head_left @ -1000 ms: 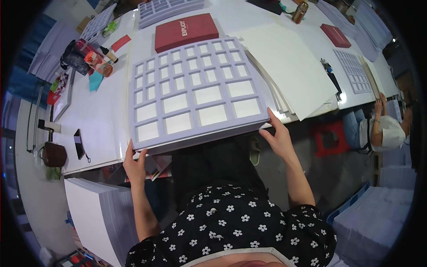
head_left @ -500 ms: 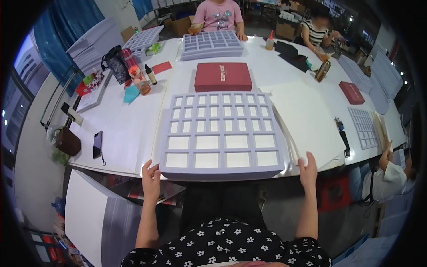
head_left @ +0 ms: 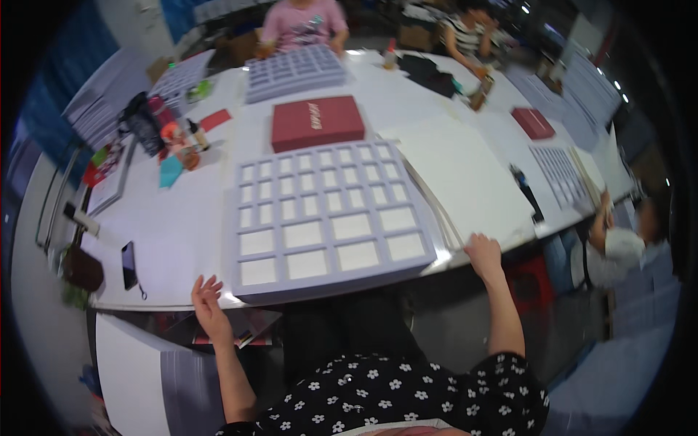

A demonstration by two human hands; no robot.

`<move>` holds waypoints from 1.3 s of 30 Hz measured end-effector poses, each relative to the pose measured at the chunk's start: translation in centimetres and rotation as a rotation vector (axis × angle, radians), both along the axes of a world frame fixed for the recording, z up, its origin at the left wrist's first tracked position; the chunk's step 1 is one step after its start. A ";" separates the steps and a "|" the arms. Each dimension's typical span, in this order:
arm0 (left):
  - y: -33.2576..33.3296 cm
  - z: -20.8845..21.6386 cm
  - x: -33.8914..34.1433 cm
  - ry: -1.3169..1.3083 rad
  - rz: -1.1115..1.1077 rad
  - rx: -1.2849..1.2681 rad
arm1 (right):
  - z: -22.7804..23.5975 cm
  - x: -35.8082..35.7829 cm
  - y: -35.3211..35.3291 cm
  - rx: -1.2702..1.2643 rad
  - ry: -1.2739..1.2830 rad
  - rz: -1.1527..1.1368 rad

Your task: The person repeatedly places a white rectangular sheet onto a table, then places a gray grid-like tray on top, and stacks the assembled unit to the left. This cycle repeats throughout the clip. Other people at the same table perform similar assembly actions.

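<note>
A pale lilac compartment tray, with several small cells at the back and larger ones in front, lies at the table's front edge. White panels fill the bottoms of its cells. My left hand hovers off its near left corner, fingers loosely apart and holding nothing. To the tray's right, flat white sheets lie stacked on the table. At their near edge my right hand is closed, apparently on the corner of a sheet; its fingertips are partly hidden. Behind the tray stands a closed red box.
Another lilac tray stack stands farther back, by a person in pink. Bottles, a phone and a brown bin are on the left. A black tool lies right of the sheets. Co-workers sit at the right.
My right hand has gone from upright and open to curled at the sheets' near edge. The left hand has drawn away from the tray's corner. The whole view has shifted and tilted.
</note>
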State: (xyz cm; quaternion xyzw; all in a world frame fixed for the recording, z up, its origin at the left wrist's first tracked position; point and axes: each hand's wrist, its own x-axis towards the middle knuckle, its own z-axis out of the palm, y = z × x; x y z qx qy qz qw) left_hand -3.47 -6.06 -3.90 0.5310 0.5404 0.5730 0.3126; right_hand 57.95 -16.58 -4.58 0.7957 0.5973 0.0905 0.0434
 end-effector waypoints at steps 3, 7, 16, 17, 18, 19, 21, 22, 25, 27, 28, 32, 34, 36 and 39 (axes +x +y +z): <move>-0.6 -0.5 -0.7 0.014 0.000 -0.019 | 0.4 -0.2 -0.2 -0.018 0.031 0.037; -0.5 0.4 -0.7 0.033 0.002 -0.053 | 0.8 1.3 -2.0 0.072 0.030 0.136; 0.2 2.4 0.2 0.063 -0.002 0.004 | 1.2 2.8 -2.4 0.148 0.302 0.067; 0.1 2.3 0.3 0.060 0.000 0.002 | 1.3 2.6 -2.4 0.174 0.298 0.085; 0.0 2.1 0.3 0.053 0.002 0.004 | 1.3 2.3 -2.4 0.199 0.294 0.102; -0.1 1.8 0.0 0.049 0.003 0.006 | 1.3 2.0 -2.5 0.225 0.292 0.119; -0.2 1.5 -0.5 0.050 0.011 0.012 | 1.7 1.9 -2.1 0.117 0.307 0.083; -0.2 1.4 -0.7 0.053 0.014 0.017 | 1.9 2.2 -1.9 0.065 0.314 0.063; -0.1 1.4 -0.9 0.058 0.028 0.021 | 1.2 4.0 -1.3 -0.036 0.292 0.016; -0.1 1.4 -1.3 0.061 0.037 0.024 | 1.5 4.2 -1.2 -0.030 0.311 0.034; -0.2 1.2 -1.5 0.063 0.039 0.025 | 2.0 4.1 -1.1 -0.028 0.320 0.045; -0.6 0.8 -2.0 0.057 0.043 0.018 | 3.4 2.6 -0.7 -0.063 0.263 0.021; -0.6 0.4 -2.3 0.047 0.045 0.012 | 3.8 2.2 -0.6 -0.079 0.250 0.029; -0.5 0.0 -2.4 0.034 0.044 0.002 | 3.4 2.6 -0.6 -0.111 0.244 0.070; -0.2 0.1 -2.2 0.021 0.042 -0.011 | 3.1 3.5 -0.4 -0.167 0.284 0.057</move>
